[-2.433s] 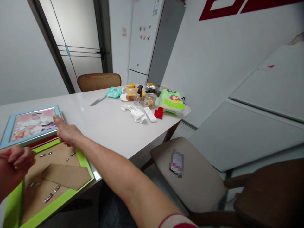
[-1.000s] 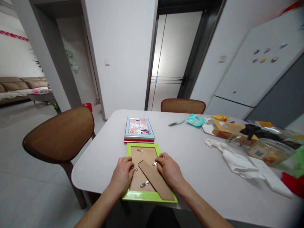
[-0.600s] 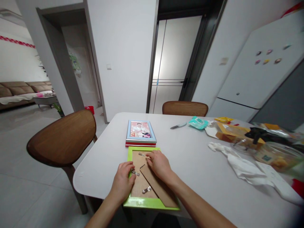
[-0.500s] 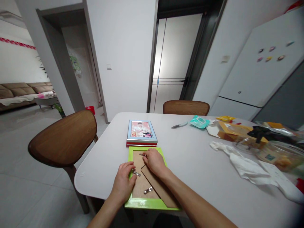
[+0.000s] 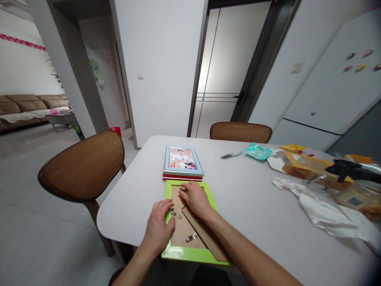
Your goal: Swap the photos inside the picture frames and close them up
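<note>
A green picture frame (image 5: 186, 253) lies face down on the table, its brown backing board (image 5: 177, 232) showing. A brown stand leg (image 5: 205, 234) runs diagonally across the back. My left hand (image 5: 159, 224) grips the frame's left rim, thumb and fingertips beside a small metal clip (image 5: 176, 214). At the top of the backing, my right hand (image 5: 195, 198) has its fingers curled onto another metal clip (image 5: 185, 191), mostly hidden beneath them. A third clip (image 5: 191, 237) sits near the lower edge, touched by neither hand.
Beyond the green frame is a stack of frames (image 5: 183, 159), light blue on top of red. A knife (image 5: 231, 154) and a teal wipes packet (image 5: 258, 151) lie farther back. White cloth (image 5: 309, 206), a clear tub (image 5: 358, 198) and packaging crowd the right. Wooden chairs (image 5: 83, 167) stand around the table.
The view has shifted, so the table and frames appear slightly farther right. My right fingers have curled further over the upper clip. My left hand keeps its place on the rim.
</note>
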{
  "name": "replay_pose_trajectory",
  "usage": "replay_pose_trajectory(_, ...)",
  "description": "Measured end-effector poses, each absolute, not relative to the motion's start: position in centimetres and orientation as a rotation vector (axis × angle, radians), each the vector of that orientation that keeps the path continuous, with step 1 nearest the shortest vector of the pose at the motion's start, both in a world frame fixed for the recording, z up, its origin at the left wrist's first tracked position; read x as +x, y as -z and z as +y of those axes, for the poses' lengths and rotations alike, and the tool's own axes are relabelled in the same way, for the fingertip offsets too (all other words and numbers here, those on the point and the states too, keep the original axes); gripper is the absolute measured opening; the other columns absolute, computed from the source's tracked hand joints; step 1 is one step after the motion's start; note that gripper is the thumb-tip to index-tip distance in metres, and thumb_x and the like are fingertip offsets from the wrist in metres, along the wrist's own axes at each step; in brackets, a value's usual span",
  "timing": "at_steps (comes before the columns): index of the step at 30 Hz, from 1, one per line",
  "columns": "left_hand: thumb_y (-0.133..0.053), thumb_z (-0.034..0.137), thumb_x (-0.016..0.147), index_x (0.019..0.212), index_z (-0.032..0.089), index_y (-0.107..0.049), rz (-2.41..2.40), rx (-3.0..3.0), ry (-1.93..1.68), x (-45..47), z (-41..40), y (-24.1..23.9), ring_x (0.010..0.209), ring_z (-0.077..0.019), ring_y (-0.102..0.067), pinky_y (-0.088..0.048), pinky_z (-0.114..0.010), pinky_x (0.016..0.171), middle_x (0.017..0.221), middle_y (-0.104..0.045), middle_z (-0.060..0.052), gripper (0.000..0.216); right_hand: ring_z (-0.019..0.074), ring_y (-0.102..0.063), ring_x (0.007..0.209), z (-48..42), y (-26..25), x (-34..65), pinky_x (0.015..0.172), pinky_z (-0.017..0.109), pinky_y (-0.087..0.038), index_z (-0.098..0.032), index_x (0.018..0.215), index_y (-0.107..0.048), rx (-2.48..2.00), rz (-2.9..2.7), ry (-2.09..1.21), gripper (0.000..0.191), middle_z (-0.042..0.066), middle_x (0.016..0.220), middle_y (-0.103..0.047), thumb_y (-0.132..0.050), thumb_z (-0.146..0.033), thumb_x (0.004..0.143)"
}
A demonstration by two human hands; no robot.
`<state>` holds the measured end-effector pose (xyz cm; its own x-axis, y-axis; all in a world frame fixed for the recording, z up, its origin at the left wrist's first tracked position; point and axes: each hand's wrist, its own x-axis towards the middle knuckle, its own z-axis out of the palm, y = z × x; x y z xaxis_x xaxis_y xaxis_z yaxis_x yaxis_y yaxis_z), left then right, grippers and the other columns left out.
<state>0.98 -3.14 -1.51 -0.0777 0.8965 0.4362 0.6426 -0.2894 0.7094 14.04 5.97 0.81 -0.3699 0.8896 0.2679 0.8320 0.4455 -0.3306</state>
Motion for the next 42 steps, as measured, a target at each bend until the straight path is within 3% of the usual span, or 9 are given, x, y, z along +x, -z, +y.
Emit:
replay_pose_trajectory(5, -0.045, 0.003, 0.062, 0.099, 0.020, -0.051, 1.670, 1.927, -1.305, 1.0, -3.1, 1.5, 0.098, -0.0175, -0.047, -0.038, -0.039, 0.090, 0.101, -0.055, -0.004, 0.041, 0.0158, -0.048, 0.084, 2.5, -1.3, 14.3, 0.074, 0.026, -0.034, -0.021, 0.081, -0.063, -1.179, -2.397, -0.376, 0.019, 0.004, 0.084, -0.056, -0.048, -0.031, 0.075)
replay_pose_trajectory(19, -0.046, 0.005, 0.063, 0.100, 0.019, -0.051, 1.700, 1.932, -1.288, 1.0, -3.2, 1.4, 0.098, -0.0162, -0.047, -0.038, -0.035, 0.090, 0.102, -0.055, -0.004, 0.040, 0.0165, -0.047, 0.081, 1.6, -1.3, 13.7, 0.072, 0.028, -0.035, -0.019, 0.073, -0.062, -1.190, -2.384, -0.367, 0.016, 0.004, 0.079, -0.055, -0.049, -0.028, 0.075)
replay_pose_trajectory(24, -0.047, 0.006, 0.063, 0.101, 0.019, -0.051, 1.695, 1.934, -1.268, 1.0, -3.3, 1.4, 0.099, -0.0167, -0.047, -0.037, -0.036, 0.090, 0.103, -0.055, -0.004, 0.040, 0.0159, -0.046, 0.088, 0.5, -2.0, 16.0, 0.079, 0.029, -0.036, -0.021, 0.085, -0.061, -1.041, -2.390, -0.569, 0.016, 0.004, 0.092, -0.054, -0.054, -0.025, 0.071)
replay_pose_trajectory(29, -0.046, 0.005, 0.061, 0.101, 0.019, -0.050, 1.702, 1.924, -1.268, 1.0, -3.3, 1.6, 0.100, -0.0165, -0.047, -0.036, -0.036, 0.092, 0.105, -0.054, -0.004, 0.043, 0.0178, -0.042, 0.101, -1.2, -2.1, 18.6, 0.088, 0.033, -0.031, -0.023, 0.076, -0.064, -0.874, -2.485, -0.681, 0.014, 0.004, 0.104, -0.049, -0.061, -0.021, 0.062)
replay_pose_trajectory(36, -0.045, 0.005, 0.060, 0.101, 0.020, -0.051, 1.708, 1.921, -1.272, 1.0, -3.3, 1.6, 0.100, -0.0169, -0.047, -0.037, -0.037, 0.091, 0.104, -0.055, -0.004, 0.044, 0.0179, -0.042, 0.101, -1.4, -1.1, 18.2, 0.086, 0.035, -0.032, -0.023, 0.069, -0.064, -0.884, -2.452, -0.608, 0.008, 0.003, 0.102, -0.051, -0.058, -0.020, 0.065)
replay_pose_trajectory(42, -0.046, 0.006, 0.061, 0.102, 0.020, -0.051, 1.722, 1.903, -1.277, 1.0, -3.4, 1.5, 0.100, -0.0165, -0.047, -0.037, -0.036, 0.091, 0.104, -0.054, -0.004, 0.044, 0.0183, -0.041, 0.102, -1.5, -1.6, 18.9, 0.088, 0.032, -0.032, -0.022, 0.088, -0.060, -1.087, -2.367, -0.580, 0.025, 0.005, 0.110, -0.048, -0.059, -0.024, 0.063)
